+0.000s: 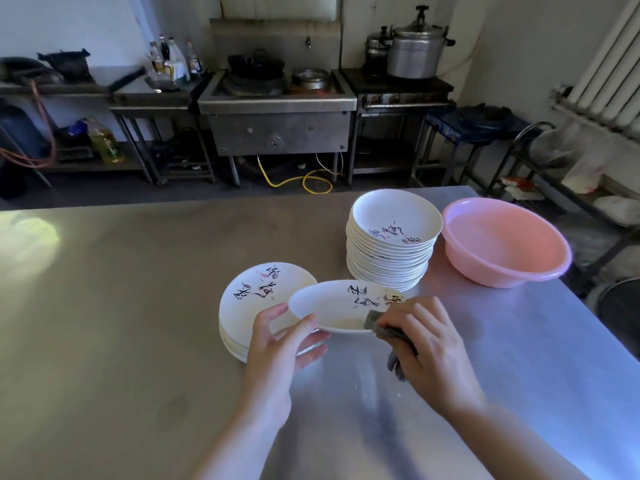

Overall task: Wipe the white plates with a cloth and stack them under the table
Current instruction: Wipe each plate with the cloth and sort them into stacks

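Pink basin [509,268] holding water, tall plate stack [389,261] beside

Both forearms are bare, with no sleeves in view, and the left hand [277,344] and right hand [429,344] wear no gloves, rings, watch or bands at fingers or wrists, with short nails.

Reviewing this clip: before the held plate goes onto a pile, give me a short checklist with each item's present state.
1. Left hand grips held plate at its rim: ok.
2. Right hand holds cloth against the plate: ok.
3. Plate fully wiped: cannot tell.
4. Short pile on the table has its top free: ok.
5. Tall pile stands straight: ok.
6. Space under the table: cannot tell, out of view.
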`<state>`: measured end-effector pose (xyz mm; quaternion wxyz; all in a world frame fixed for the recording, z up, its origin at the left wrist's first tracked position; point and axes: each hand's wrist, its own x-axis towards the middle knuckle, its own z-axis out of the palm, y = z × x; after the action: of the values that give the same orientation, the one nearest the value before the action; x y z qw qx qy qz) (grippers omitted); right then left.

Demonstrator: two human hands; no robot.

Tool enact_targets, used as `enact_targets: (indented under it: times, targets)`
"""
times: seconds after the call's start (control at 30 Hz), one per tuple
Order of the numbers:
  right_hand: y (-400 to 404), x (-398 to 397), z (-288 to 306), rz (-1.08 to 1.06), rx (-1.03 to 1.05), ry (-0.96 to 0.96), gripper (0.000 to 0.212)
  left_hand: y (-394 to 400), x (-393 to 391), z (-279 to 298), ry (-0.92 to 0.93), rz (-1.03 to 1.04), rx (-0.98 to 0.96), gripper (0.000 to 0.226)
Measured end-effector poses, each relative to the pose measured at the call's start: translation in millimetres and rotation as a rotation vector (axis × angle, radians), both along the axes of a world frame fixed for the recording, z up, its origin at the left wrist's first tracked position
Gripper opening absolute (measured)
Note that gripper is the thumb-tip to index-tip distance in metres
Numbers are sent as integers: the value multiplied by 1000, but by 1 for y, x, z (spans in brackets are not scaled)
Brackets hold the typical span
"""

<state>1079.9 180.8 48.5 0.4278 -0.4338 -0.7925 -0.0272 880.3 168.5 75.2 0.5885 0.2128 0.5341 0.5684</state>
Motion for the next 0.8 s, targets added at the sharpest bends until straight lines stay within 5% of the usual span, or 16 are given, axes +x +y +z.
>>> enact_targets:
  times: [0.17, 0.3, 0.6, 0.8]
  targets:
    - [14, -17, 2, 136, -106, 63, 17, 7, -26, 0, -87, 94, 34, 49]
    - [23, -29, 0, 37, -158, 245, 12, 12, -53, -13, -77, 196, 29, 51]
    - [20, -42, -6, -45, -198, 297, 14, 19, -78, -46, -70, 272, -29, 56]
    - [9, -50, -9, -112, -229, 350, 19, 25, -90, -61, 117, 180, 10, 53]
